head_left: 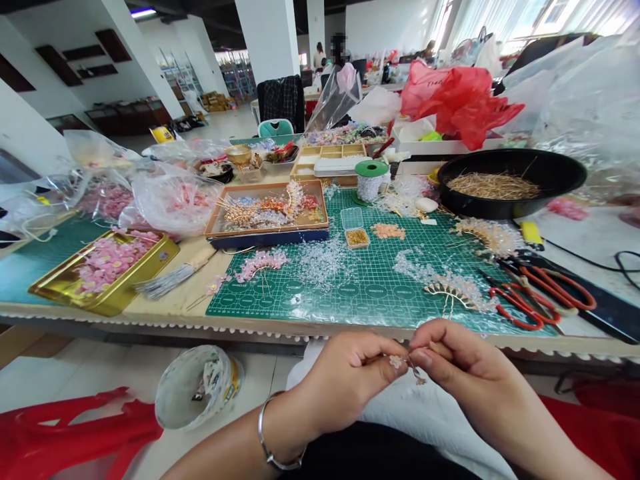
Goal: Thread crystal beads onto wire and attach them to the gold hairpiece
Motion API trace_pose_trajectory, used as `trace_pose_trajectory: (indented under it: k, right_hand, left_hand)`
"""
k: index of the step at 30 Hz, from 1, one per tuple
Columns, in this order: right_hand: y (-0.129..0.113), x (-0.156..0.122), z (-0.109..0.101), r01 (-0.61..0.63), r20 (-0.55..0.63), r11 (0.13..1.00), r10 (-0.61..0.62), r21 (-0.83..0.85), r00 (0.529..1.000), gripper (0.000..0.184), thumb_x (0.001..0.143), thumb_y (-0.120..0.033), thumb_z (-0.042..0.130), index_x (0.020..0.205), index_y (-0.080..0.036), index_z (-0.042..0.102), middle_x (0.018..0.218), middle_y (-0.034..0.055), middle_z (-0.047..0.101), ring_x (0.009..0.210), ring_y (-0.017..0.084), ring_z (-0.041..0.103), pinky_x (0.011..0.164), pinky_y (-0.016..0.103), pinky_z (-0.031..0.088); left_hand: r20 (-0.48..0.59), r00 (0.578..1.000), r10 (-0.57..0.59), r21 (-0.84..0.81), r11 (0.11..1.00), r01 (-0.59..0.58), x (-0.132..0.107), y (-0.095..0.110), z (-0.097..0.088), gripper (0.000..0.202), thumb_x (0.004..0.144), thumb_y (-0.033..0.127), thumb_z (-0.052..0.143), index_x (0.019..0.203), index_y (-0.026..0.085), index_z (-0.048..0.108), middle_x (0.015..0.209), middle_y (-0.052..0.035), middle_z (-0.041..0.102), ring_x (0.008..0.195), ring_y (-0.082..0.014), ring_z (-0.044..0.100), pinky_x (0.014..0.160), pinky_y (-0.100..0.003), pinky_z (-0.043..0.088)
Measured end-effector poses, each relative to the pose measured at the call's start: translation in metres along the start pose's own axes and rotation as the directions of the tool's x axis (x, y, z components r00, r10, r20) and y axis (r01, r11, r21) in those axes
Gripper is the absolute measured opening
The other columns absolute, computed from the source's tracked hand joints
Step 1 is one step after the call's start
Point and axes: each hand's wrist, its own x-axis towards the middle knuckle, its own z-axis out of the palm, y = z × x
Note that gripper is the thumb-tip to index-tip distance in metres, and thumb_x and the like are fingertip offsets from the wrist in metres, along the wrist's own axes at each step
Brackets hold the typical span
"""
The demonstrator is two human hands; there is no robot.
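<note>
Over my lap, in front of the table edge, my left hand (pixel 357 373) and my right hand (pixel 455 370) meet fingertip to fingertip. Between them they pinch a small beaded flower piece (pixel 397 361) on thin wire; its exact form is partly hidden by the fingers. Closest on the green cutting mat (pixel 350 310) lie a pile of clear beads (pixel 325 263), a comb with clear beads (pixel 453 293) and a pink flower comb (pixel 263 265). A small clear box of gold beads (pixel 357 238) stands beside peach-coloured pieces (pixel 389 231).
Red-handled pliers (pixel 525 307) and scissors (pixel 557 287) lie at the right. Behind are a black bowl of gold pins (pixel 510 183), a spool (pixel 373 180) and an ornament tray (pixel 270 213). A gold tin (pixel 105 270) stands left, a bucket (pixel 197 387) below. A person (pixel 343 67) sits far back.
</note>
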Motion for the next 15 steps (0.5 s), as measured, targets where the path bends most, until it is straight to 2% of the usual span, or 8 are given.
trace_pose_trajectory:
  k: [2,4,7,10,12,15]
  right_hand:
    - [-0.003,0.001,0.0,-0.006,0.015,1.0,0.006,0.016,1.0,0.031,0.087,-0.053,0.07,0.098,-0.025,0.062,0.064,-0.005,0.044,0.061,0.014,0.034,0.055,0.026,0.027]
    - [-0.006,0.002,0.001,-0.042,0.009,0.999,0.042,0.032,0.999,0.035,0.089,-0.055,0.065,0.109,-0.027,0.059,0.067,-0.0055,0.042,0.059,0.013,0.032,0.053,0.026,0.025]
    - [-0.001,0.001,0.005,-0.084,0.025,0.995,0.086,-0.054,0.996,0.037,0.091,-0.06,0.059,0.101,-0.024,0.063,0.068,-0.0042,0.04,0.06,0.014,0.033,0.055,0.027,0.027]
    - [0.013,-0.001,0.01,-0.101,0.128,0.99,0.113,-0.095,0.985,0.044,0.093,-0.064,0.052,0.095,-0.022,0.065,0.064,-0.0047,0.037,0.06,0.015,0.034,0.056,0.028,0.029]
    - [0.022,0.0,0.012,-0.078,0.21,0.98,0.117,-0.185,0.971,0.047,0.098,-0.063,0.041,0.098,-0.022,0.063,0.061,-0.0055,0.036,0.057,0.014,0.036,0.055,0.027,0.03]
    - [0.028,0.005,0.005,0.039,0.308,0.899,0.109,-0.437,0.945,0.049,0.104,-0.053,0.028,0.099,-0.021,0.064,0.058,-0.0043,0.043,0.055,0.015,0.045,0.052,0.025,0.037]
  left_hand:
    - [-0.016,1.0,0.005,-0.013,1.0,-0.006,0.0,-0.001,-0.001,0.026,0.09,0.039,0.063,0.085,0.017,0.077,0.063,0.0015,0.052,0.058,-0.0103,0.037,0.057,-0.024,0.03]
    - [-0.062,0.998,-0.01,-0.091,0.996,0.005,0.001,-0.003,-0.002,0.026,0.088,0.04,0.065,0.09,0.017,0.077,0.056,0.0041,0.044,0.053,-0.0092,0.032,0.054,-0.024,0.027]
    - [-0.198,0.979,-0.044,-0.233,0.972,-0.004,0.002,-0.01,-0.001,0.03,0.084,0.042,0.07,0.095,0.015,0.076,0.05,0.0072,0.036,0.048,-0.0072,0.027,0.049,-0.024,0.02]
    - [-0.297,0.952,-0.069,-0.367,0.929,-0.047,0.004,-0.015,-0.002,0.032,0.079,0.042,0.077,0.09,0.012,0.076,0.054,0.0052,0.045,0.046,-0.0049,0.027,0.047,-0.024,0.016]
    - [-0.318,0.946,-0.068,-0.482,0.87,-0.1,0.002,-0.017,-0.008,0.028,0.076,0.04,0.08,0.084,0.014,0.075,0.057,0.0043,0.049,0.045,-0.0032,0.026,0.045,-0.023,0.015]
    - [-0.372,0.928,-0.009,-0.605,0.761,-0.236,-0.008,-0.015,-0.029,0.019,0.078,0.036,0.079,0.085,0.018,0.075,0.048,0.009,0.036,0.042,-0.0026,0.019,0.044,-0.02,0.015]
